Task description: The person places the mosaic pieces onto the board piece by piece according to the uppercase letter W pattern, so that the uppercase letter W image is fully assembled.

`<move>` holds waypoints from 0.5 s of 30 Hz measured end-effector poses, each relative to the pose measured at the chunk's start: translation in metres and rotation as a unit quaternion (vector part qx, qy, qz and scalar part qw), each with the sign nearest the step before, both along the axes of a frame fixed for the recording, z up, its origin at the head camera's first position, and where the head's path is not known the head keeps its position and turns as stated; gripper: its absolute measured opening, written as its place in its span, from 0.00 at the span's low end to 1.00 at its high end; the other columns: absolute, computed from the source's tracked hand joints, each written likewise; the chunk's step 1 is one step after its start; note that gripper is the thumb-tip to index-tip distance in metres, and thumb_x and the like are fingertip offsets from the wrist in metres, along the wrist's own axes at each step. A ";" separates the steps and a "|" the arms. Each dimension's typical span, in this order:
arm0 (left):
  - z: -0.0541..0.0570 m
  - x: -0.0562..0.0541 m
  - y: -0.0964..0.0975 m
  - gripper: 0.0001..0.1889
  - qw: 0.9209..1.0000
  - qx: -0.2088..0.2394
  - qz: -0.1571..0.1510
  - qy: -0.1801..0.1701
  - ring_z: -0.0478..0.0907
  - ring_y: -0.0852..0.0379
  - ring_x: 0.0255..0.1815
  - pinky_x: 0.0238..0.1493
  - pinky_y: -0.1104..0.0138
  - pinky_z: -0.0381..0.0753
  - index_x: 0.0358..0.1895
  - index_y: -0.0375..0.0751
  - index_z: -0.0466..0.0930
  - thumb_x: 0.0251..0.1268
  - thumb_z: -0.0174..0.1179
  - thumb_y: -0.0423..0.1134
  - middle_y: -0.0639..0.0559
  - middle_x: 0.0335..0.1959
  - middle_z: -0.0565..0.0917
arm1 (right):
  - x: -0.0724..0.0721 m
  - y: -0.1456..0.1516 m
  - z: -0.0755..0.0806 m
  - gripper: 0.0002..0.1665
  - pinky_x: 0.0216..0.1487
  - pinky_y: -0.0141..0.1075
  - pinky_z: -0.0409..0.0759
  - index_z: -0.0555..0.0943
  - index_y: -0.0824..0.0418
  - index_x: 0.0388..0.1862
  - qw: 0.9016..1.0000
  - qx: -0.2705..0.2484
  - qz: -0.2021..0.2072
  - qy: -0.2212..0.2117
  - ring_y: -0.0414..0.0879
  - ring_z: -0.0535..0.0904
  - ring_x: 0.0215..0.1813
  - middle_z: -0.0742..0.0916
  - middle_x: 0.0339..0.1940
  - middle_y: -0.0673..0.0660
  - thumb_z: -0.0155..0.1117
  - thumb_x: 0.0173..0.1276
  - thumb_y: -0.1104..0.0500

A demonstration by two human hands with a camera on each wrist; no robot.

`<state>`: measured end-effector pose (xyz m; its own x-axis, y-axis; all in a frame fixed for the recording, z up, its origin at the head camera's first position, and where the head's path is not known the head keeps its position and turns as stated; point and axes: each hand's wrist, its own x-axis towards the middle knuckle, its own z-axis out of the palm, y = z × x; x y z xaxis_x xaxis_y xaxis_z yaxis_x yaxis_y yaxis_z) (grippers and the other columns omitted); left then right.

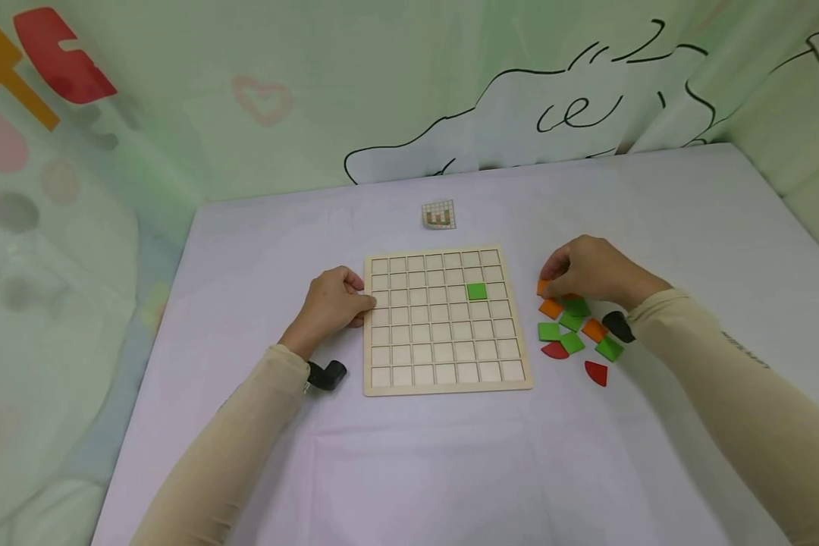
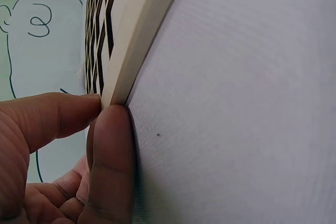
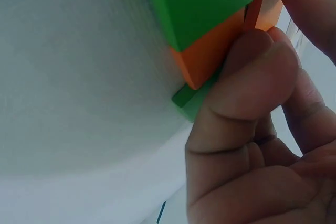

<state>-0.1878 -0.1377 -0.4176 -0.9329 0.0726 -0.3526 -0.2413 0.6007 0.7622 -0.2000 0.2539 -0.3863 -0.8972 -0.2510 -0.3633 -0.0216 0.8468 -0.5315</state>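
Observation:
A square wooden grid board [image 1: 419, 312] lies on the table, a green square tile [image 1: 477, 291] in one of its upper right cells. My left hand [image 1: 331, 305] pinches the board's left edge between thumb and finger, as the left wrist view shows close up. To the right of the board, my right hand [image 1: 590, 267] reaches over a pile of loose pieces and pinches an orange tile [image 3: 266, 6] at its far side. Beneath and beside those fingers lie green tiles [image 1: 549, 331], other orange tiles [image 1: 550, 308] and red quarter-round pieces [image 1: 597, 372].
A small picture card [image 1: 439, 214] with a grid pattern lies beyond the board's far edge. The table [image 1: 444, 470] has a pale cloth. Printed curtains [image 1: 259, 152] hang behind it and at its sides.

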 end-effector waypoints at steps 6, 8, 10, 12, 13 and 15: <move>0.001 0.000 0.000 0.15 1.000 0.001 -0.002 0.000 0.85 0.58 0.26 0.30 0.70 0.88 0.49 0.34 0.76 0.66 0.70 0.34 0.44 0.40 0.80 | 0.001 -0.003 -0.001 0.13 0.41 0.39 0.79 0.87 0.64 0.41 1.000 -0.003 0.005 0.007 0.51 0.79 0.41 0.88 0.34 0.54 0.78 0.64 0.57; 0.001 0.000 0.000 0.15 1.000 0.001 -0.003 -0.001 0.85 0.58 0.26 0.30 0.70 0.88 0.49 0.34 0.76 0.66 0.70 0.34 0.43 0.40 0.80 | 0.000 -0.004 -0.001 0.13 0.40 0.39 0.78 0.87 0.63 0.40 1.000 -0.007 0.005 0.008 0.51 0.79 0.40 0.87 0.33 0.54 0.78 0.64 0.57; 0.001 0.000 0.000 0.15 1.000 0.000 -0.004 -0.001 0.85 0.57 0.26 0.30 0.70 0.88 0.49 0.34 0.76 0.66 0.70 0.34 0.44 0.40 0.80 | 0.000 -0.004 -0.001 0.13 0.39 0.39 0.78 0.87 0.63 0.40 1.000 -0.011 0.004 0.006 0.51 0.78 0.40 0.87 0.33 0.54 0.78 0.64 0.56; 0.001 0.000 0.000 0.15 1.000 0.000 -0.004 -0.001 0.85 0.57 0.26 0.30 0.70 0.88 0.49 0.34 0.76 0.66 0.70 0.34 0.44 0.40 0.80 | -0.001 -0.003 -0.001 0.13 0.40 0.38 0.78 0.87 0.63 0.41 1.000 -0.017 0.001 -0.001 0.50 0.79 0.40 0.87 0.33 0.53 0.78 0.64 0.56; 0.001 0.000 0.000 0.15 1.000 0.000 -0.004 -0.001 0.85 0.57 0.26 0.30 0.70 0.88 0.49 0.34 0.76 0.66 0.70 0.34 0.43 0.40 0.80 | -0.001 -0.003 -0.001 0.13 0.40 0.38 0.79 0.87 0.63 0.42 1.000 -0.022 -0.002 -0.007 0.50 0.79 0.40 0.87 0.33 0.53 0.78 0.65 0.56; 0.001 0.001 0.000 0.15 1.000 0.001 -0.004 0.000 0.85 0.57 0.26 0.30 0.69 0.88 0.49 0.33 0.76 0.66 0.70 0.34 0.43 0.40 0.80 | -0.002 -0.002 -0.001 0.14 0.40 0.36 0.80 0.87 0.64 0.44 0.999 -0.034 -0.007 -0.019 0.49 0.80 0.39 0.88 0.34 0.53 0.77 0.66 0.56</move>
<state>-0.1872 -0.1381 -0.4166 -0.9323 0.0812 -0.3524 -0.2360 0.6018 0.7630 -0.2018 0.2522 -0.3870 -0.8866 -0.2639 -0.3799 0.0108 0.8092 -0.5875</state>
